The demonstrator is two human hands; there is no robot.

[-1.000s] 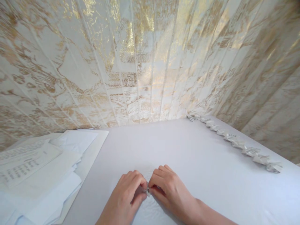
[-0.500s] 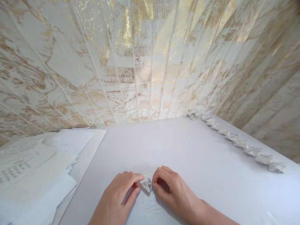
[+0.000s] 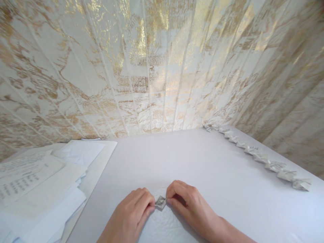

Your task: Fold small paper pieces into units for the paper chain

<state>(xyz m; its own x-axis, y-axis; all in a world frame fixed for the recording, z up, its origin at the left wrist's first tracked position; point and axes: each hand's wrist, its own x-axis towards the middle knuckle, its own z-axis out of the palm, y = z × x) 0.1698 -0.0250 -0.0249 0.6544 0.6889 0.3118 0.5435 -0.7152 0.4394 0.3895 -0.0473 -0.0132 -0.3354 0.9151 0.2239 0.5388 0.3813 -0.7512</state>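
Note:
A small folded paper piece [image 3: 161,202], whitish with grey print, is stretched between my two hands just above the table's near part. My left hand [image 3: 131,211] pinches its left tip between thumb and fingers. On the other side, my right hand [image 3: 191,206] grips the right tip with thumb and forefinger. The diamond-shaped middle of the paper shows between them; both tips are covered by fingers.
Several similar folded paper pieces [image 3: 275,166] run in a row along the right edge of the white table [image 3: 172,155]. Stacked papers [image 3: 50,182] lie at the left. A gold-patterned curtain [image 3: 141,84] hangs behind the table.
My left thumb and fingers have closed on the paper's left tip. The folded piece has turned and looks flatter and more stretched. The view has shifted slightly.

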